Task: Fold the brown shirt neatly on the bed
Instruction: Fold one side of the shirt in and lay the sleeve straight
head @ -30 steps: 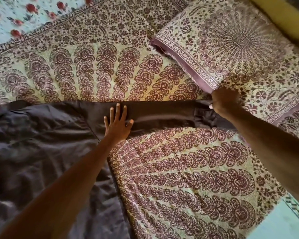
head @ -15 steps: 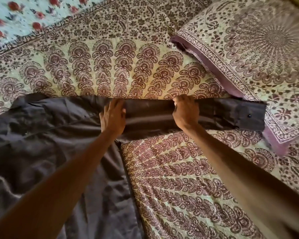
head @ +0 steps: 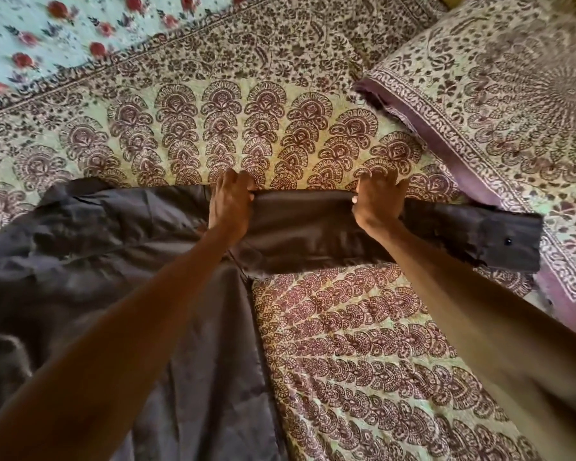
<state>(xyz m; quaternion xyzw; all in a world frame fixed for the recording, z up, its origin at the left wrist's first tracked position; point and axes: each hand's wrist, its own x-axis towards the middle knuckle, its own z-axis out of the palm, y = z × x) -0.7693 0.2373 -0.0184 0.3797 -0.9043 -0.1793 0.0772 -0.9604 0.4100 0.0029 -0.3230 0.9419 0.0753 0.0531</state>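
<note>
A bed under a cream spread printed with maroon fans fills the view. The left hand and the right hand lie side by side with a gap between them, both on the sleeve of the shirt. The fingers of each hand curl over the sleeve's far edge and grasp it, knuckles up. The sleeve runs flat past the right hand to its cuff, which carries 1 dark button and rests on the near corner of a pillow. The rumpled body of the shirt spreads to the left of the left hand and down under that forearm. Bare spread lies beyond the fingers and on the near side, below the right arm. A pale sheet with red flowers lies far beyond the left hand.
</note>
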